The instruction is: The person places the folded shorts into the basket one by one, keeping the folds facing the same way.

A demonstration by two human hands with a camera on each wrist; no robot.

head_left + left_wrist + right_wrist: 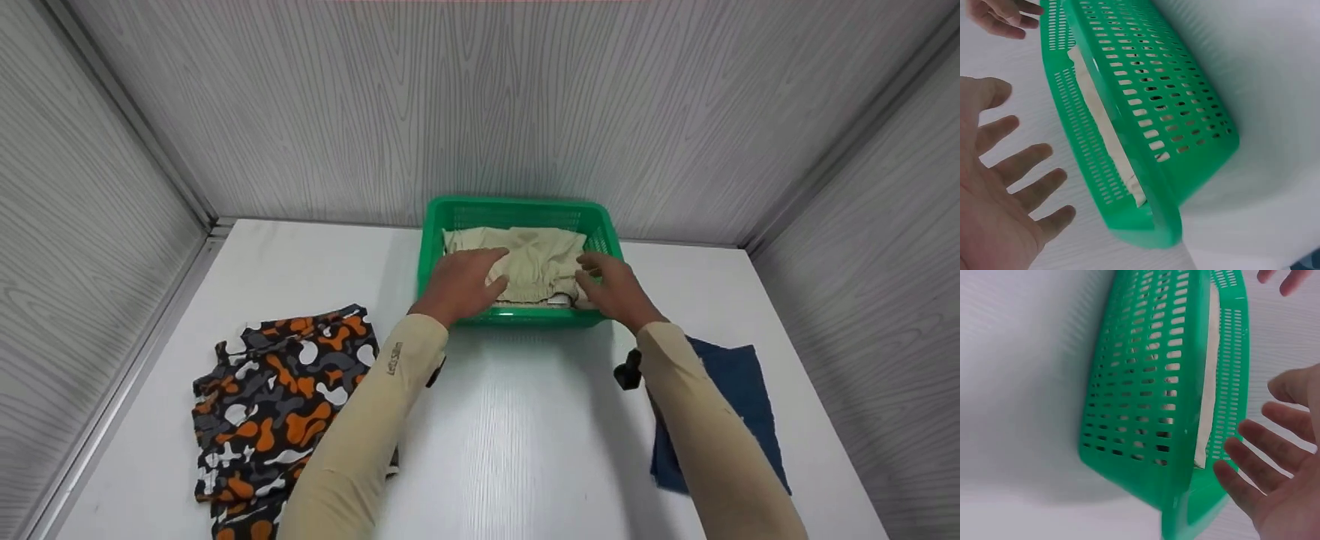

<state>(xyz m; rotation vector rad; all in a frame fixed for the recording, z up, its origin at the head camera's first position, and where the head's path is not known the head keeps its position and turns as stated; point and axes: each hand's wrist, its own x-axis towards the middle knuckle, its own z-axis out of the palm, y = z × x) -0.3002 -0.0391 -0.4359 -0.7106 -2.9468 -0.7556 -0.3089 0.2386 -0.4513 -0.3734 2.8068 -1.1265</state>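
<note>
A green plastic basket (525,316) with slotted walls stands against the back wall. Inside it lies a folded cream garment (536,259) with a gathered elastic waistband. Over the basket's left side hovers my left hand (466,281); in the left wrist view its fingers are spread, apart from the basket and holding nothing. My right hand (611,285) is above the basket's right side, and the right wrist view shows its fingers loosely extended with nothing in them. Both palms face inward across the garment.
A black, orange, grey and white patterned garment (281,405) lies on the white table (510,435) at the left, partly behind my left sleeve. Folded dark blue cloth (750,412) lies at the right, partly covered by my right forearm. Wood-grain panels (495,105) enclose the table.
</note>
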